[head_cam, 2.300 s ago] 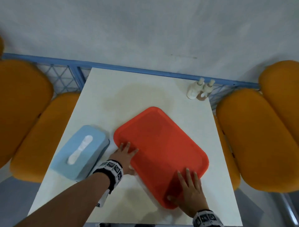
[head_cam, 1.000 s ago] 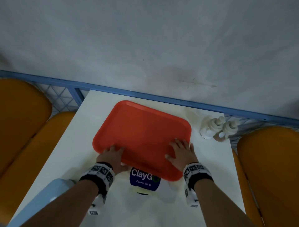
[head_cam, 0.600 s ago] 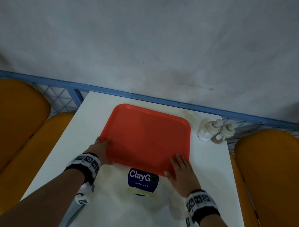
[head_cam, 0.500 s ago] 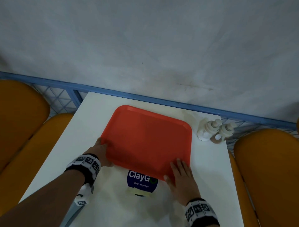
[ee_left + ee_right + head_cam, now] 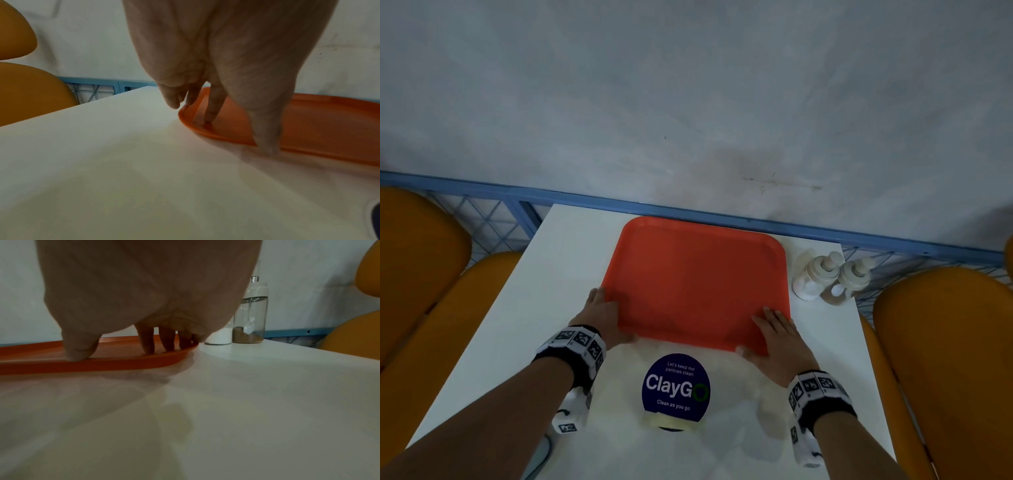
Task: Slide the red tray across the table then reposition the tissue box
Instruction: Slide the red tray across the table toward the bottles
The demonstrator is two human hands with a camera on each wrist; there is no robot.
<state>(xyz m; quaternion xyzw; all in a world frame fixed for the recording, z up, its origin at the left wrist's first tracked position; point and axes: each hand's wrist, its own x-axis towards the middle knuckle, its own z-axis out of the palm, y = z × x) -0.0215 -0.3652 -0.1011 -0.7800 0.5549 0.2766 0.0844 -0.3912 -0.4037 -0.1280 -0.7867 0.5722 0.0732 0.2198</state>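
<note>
The red tray (image 5: 695,284) lies flat on the white table (image 5: 544,308), its far edge close to the blue rail. My left hand (image 5: 602,315) rests at the tray's near left corner, fingertips (image 5: 209,116) on the rim and thumb down at the near edge. My right hand (image 5: 774,339) presses with straight fingers (image 5: 148,344) on the near right corner of the tray (image 5: 123,361), thumb on its near rim. Neither hand grips anything. The tissue box is hidden, apart from perhaps a pale blue sliver (image 5: 541,455) under my left forearm.
Two condiment jars (image 5: 825,277) stand just right of the tray: one holds white powder (image 5: 220,335), one brown powder with a spoon (image 5: 249,318). A round blue ClayGo sticker (image 5: 676,387) lies between my wrists. Orange chairs (image 5: 421,274) (image 5: 945,342) flank the table. A wall stands behind the blue rail (image 5: 722,219).
The tray slid away from me towards the far edge and turned square to the table. My left hand shifted to its near left corner. The tissue box dropped out of sight.
</note>
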